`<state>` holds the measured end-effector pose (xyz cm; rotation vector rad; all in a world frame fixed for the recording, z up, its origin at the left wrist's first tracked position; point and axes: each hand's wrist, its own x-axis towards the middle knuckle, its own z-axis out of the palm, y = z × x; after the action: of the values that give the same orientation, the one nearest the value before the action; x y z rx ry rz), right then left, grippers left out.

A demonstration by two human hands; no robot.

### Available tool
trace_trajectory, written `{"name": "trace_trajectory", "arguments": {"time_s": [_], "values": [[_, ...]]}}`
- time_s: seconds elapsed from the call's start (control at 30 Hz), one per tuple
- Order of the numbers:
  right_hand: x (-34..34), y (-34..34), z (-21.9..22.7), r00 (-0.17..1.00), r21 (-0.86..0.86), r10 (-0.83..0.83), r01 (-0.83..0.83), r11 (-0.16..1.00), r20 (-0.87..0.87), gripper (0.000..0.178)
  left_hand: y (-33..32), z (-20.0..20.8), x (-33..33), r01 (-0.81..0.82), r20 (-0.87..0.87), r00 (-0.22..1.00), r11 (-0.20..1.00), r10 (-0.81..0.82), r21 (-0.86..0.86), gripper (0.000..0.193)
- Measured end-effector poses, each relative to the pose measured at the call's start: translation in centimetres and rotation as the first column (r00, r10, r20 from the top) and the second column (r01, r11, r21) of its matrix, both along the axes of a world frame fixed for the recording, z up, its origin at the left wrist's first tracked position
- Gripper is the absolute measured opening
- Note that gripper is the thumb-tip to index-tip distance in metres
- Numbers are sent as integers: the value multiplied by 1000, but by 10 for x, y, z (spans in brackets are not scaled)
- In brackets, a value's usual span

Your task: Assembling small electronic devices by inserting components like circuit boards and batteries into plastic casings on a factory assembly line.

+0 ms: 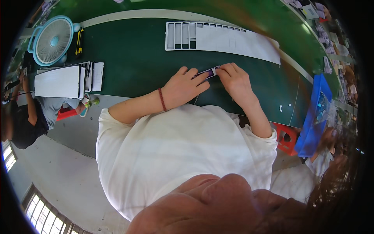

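Note:
A small, narrow dark-purple box (pixel 208 73) with a white patch near its right end lies between my two hands over the green table. My left hand (pixel 184 86) reaches in from the left, its fingers resting on the box's left part and holding it. At the right end, the fingers of my right hand (pixel 235 82) are bent and pinched together against the box. These fingertips partly cover that end, so exactly what they grip is hard to see. Beyond my hands lies a long white compartment tray (pixel 230 39), with several open slots at its left end.
On the left stand a blue-and-white fan (pixel 53 41), a yellow-and-black cutter (pixel 79 42) and a stack of white boards (pixel 58 82). Small white scraps (pixel 281 108) lie on the green table (pixel 128 50). A blue bin (pixel 311 121) and red stool (pixel 285 139) are at right; a person (pixel 29 119) sits left.

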<state>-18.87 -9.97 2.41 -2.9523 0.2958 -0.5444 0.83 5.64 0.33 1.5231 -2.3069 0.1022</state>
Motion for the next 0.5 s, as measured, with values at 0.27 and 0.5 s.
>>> {"name": "trace_trajectory", "arguments": {"time_s": [0.27,0.5], "values": [[10,-5,15,985,-117,145,-155,981,-93,19,-3,6,0,17,54,998,996,-22,83,16],[20,-7,18,926,-272,246,-325,906,-286,9,-3,0,-3,57,70,996,995,-63,84,26]]}}
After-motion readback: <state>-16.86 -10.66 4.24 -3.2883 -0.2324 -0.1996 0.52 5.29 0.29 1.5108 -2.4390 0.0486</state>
